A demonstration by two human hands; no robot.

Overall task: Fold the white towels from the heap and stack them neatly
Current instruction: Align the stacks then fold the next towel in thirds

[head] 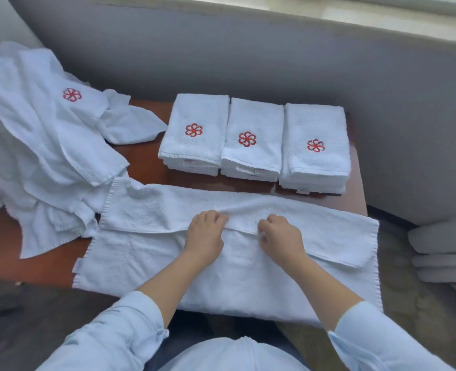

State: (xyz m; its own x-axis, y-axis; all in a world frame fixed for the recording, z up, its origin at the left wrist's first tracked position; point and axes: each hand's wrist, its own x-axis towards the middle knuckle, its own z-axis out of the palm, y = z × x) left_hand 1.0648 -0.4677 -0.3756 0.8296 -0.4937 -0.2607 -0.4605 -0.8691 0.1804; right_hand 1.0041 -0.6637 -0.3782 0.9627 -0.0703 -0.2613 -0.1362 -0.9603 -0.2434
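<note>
A long white towel (146, 253) lies spread across the near part of the brown table (146, 162), its far long edge folded toward me. My left hand (204, 236) and my right hand (281, 236) sit side by side at the middle of that folded edge, and each pinches it with curled fingers. A heap of unfolded white towels (39, 145) with a red flower logo lies at the left. Three stacks of folded towels stand in a row at the back: the left stack (194, 132), the middle stack (252, 137) and the right stack (315, 145).
A grey sofa back (248, 57) runs behind the table. Grey slippers (443, 247) lie on the floor at the right. The towel's right end hangs past the table's right edge (360, 183).
</note>
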